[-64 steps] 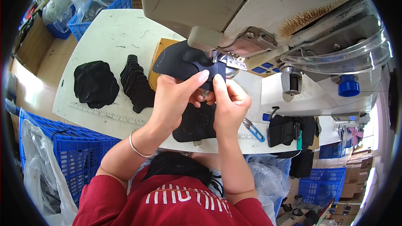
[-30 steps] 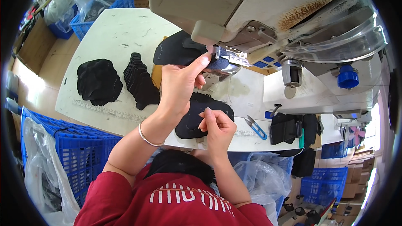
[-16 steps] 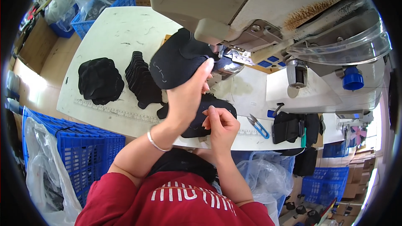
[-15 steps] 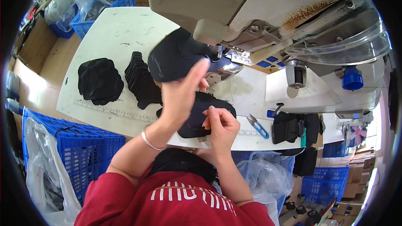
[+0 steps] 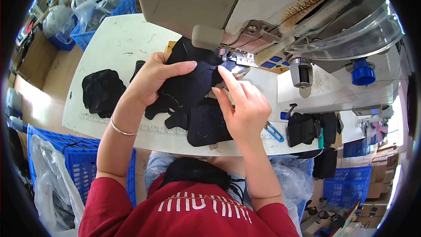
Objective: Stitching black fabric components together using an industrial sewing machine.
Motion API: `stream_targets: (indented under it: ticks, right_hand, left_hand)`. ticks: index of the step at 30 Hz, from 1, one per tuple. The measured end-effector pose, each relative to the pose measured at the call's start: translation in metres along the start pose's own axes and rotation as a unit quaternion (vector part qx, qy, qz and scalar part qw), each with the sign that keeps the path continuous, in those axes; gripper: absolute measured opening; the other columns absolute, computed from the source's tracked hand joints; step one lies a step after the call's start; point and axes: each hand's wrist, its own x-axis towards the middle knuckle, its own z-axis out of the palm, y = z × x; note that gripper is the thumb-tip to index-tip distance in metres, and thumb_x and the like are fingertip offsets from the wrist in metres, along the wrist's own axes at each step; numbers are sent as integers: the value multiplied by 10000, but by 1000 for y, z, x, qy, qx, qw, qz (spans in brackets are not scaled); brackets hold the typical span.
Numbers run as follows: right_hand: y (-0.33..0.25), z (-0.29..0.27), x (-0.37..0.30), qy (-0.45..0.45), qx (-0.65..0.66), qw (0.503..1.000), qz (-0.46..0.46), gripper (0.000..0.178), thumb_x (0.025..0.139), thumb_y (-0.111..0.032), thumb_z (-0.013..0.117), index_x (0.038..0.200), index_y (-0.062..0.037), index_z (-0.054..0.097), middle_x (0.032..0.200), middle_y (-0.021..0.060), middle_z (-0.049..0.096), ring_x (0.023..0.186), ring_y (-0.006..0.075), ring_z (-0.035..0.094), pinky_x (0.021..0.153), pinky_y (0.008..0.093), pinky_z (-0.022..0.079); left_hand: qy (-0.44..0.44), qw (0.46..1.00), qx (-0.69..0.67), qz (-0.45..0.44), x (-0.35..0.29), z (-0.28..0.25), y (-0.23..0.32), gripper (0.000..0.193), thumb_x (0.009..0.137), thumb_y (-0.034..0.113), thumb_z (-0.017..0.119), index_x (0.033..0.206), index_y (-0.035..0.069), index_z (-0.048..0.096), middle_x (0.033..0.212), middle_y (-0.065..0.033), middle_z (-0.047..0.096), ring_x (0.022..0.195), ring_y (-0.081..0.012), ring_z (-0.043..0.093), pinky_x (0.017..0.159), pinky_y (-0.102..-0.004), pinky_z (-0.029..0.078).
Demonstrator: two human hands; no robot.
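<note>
A black fabric piece (image 5: 189, 85) lies at the presser foot (image 5: 224, 56) of a sewing machine (image 5: 175, 6). My left hand (image 5: 151, 78) grips its left side, thumb on top and the other fingers mostly hidden underneath. On the piece's right edge, close to the foot, rests the outstretched index finger of my right hand (image 5: 247, 109); the thumb is held apart, near the same edge. Another black piece (image 5: 207, 125) with pale stitch marks lies on the table in front, partly covered by the first.
A black fabric stack (image 5: 103, 92) sits at the left on the white table (image 5: 109, 39). Blue-handled thread snips (image 5: 275, 132) lie right of my right hand, beside black pouches (image 5: 301, 131). Blue crates (image 5: 83, 166) flank the table. The machine head overhangs the work.
My left hand has moved left and now grips the piece at its side. My right hand has gone from the near piece up to the edge by the foot, its fingers spreading.
</note>
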Motion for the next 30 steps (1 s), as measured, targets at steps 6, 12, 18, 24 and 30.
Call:
stream_targets:
  ticks: [6,12,18,24,30]
  right_hand:
    - [-3,0,-5,-3,-31,1000,-4,376,779,-218,718,1151,-197,671,642,-20,506,539,150,483,493,297,365]
    - [1,6,-5,17,-43,999,-7,360,789,-239,712,1146,-208,679,609,-32,435,515,135,447,476,288,343]
    - [-3,4,-4,15,-21,1000,9,309,819,-218,687,1124,-170,684,603,-16,447,516,154,454,482,296,349]
    - [-12,-1,-10,4,171,980,103,272,867,-186,646,1115,-79,672,698,56,574,582,199,518,547,302,408]
    - [-27,-16,-6,-62,338,881,325,279,883,-126,622,1142,-24,648,902,82,683,727,116,581,694,253,467]
  left_hand:
    - [16,998,-60,-5,-3,0,-9,225,795,119,729,929,-53,674,838,-117,692,673,-158,674,617,-266,574]
    - [29,996,-88,3,-6,8,-15,226,803,129,718,928,-54,674,841,-123,693,674,-162,678,605,-270,575]
    - [33,992,-119,-6,-10,15,-20,176,845,125,664,923,-32,675,833,-104,696,662,-148,679,569,-259,571]
    - [28,987,-161,-6,-12,22,-32,190,836,111,686,943,-45,671,871,-113,696,734,-160,681,648,-271,574]
    - [21,985,-165,41,-20,32,-43,154,858,50,642,1000,-4,667,945,-84,690,826,-150,672,759,-294,564]
